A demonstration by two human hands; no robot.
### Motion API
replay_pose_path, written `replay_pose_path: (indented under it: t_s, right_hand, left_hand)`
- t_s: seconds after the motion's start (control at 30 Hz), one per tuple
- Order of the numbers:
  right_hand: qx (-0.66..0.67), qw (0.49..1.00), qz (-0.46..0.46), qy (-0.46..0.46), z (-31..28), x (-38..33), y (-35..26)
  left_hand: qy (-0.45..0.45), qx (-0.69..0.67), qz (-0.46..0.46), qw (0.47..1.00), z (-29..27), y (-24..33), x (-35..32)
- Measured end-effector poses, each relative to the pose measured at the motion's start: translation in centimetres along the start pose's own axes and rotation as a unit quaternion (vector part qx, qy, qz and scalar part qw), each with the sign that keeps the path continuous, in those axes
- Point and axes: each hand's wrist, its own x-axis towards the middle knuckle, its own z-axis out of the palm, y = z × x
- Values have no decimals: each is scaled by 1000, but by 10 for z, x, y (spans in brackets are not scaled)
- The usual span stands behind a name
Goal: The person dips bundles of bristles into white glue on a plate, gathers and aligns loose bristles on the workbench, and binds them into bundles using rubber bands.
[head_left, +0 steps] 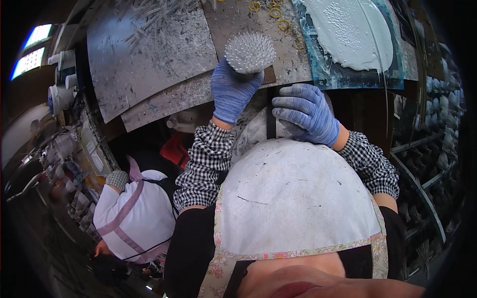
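Observation:
Over the table's near edge, my left hand (233, 92) in a blue knit glove is closed around a round bundle of thin sticks (250, 52), their many pale tips facing up. The lower part of the bundle is hidden by the glove. My right hand (307, 113), gloved alike, hovers just above the white apron, to the right of the bundle and apart from it. Its fingers are loosely bent with gaps between them, and nothing shows in them. A blue-edged sheet (325, 74) spread with thick white paste (350, 32) lies at the far right, beyond my right hand.
Loose thin clear sticks (149, 25) lie on the stained grey board (164, 64) at the left. Several yellow rings (276, 13) sit at the table's back. A co-worker (134, 213) in white is at the lower left. Metal racks (422, 184) with clustered items stand at the right.

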Motion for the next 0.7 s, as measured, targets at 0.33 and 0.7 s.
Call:
replay_pose_path:
  t_s: [0.33, 0.7]
  right_hand:
    - [4, 1000, -1, -2, -5, -4, 3]
    - [20, 983, 65, 168, -61, 19, 37]
  left_hand:
    - [38, -3, 53, 998, -22, 12, -5]
    - [-14, -587, -188, 787, -36, 32, 16]
